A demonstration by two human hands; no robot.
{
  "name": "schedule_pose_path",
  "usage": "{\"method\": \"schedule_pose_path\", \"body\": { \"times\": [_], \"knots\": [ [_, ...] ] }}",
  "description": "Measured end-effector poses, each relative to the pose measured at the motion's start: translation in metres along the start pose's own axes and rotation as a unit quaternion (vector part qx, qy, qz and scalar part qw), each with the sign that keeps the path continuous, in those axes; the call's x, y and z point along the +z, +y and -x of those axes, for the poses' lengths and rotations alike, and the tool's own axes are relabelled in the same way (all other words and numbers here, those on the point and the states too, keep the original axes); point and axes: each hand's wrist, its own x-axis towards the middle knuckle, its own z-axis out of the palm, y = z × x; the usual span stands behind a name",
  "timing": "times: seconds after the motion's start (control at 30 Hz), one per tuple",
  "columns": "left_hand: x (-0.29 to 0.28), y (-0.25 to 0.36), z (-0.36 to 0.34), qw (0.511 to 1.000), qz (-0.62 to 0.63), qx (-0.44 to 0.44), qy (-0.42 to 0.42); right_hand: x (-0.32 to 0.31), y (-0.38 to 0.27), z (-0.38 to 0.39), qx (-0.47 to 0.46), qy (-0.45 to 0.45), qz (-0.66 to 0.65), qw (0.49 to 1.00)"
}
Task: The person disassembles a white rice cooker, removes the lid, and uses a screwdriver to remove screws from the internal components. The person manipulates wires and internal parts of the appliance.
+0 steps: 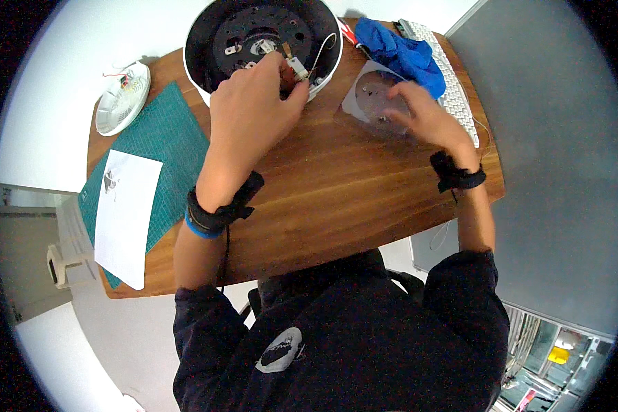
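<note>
My left hand [250, 110] reaches into a black round housing with a white rim [219, 26], thumb and fingers around a small white connector block [296, 66] with a wire; the fingertips are partly hidden. Beside this block sit small metal tabs [232, 49] on the housing's inner plate. My right hand [422, 117], slightly blurred, is over a translucent plastic piece [360, 96] with a circular area and small dark bits, its thumb and fingers apart.
A white oval plastic part with wires [122, 103], a green cutting mat [177, 144] and a white paper [122, 233] with small metal bits lie left. A blue cloth [398, 51], red-handled tool [347, 31] and white keyboard [460, 110] lie right on the wooden desk [309, 199].
</note>
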Motion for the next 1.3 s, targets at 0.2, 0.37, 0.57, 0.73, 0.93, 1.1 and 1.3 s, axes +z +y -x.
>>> {"method": "schedule_pose_path", "body": {
  "times": [0.2,0.37,0.57,0.73,0.93,1.1,1.3],
  "knots": [
    [-0.004,0.001,-0.003,1.000,-0.002,-0.008,-0.023,0.021,-0.027,0.007,0.045,-0.128,0.002,0.991],
    [-0.007,0.005,-0.007,0.998,0.003,-0.035,-0.049,-0.008,-0.022,-0.019,-0.011,-0.083,0.002,0.997],
    [-0.004,0.009,-0.010,0.997,-0.010,-0.036,-0.063,-0.025,0.034,-0.127,-0.024,-0.077,0.081,0.994],
    [-0.002,0.001,-0.004,0.999,0.013,-0.025,-0.037,-0.001,0.039,-0.199,0.050,-0.115,0.163,0.979],
    [0.001,0.009,-0.013,0.999,0.005,0.009,-0.052,0.046,0.149,-0.258,0.008,-0.083,0.196,0.977],
    [0.000,-0.002,-0.005,0.999,-0.008,0.003,-0.047,0.073,0.114,-0.266,-0.048,-0.065,0.212,0.974],
    [-0.001,0.001,-0.009,0.999,0.003,0.014,-0.045,0.062,0.117,-0.253,-0.055,-0.133,0.047,0.988]
  ]
}}
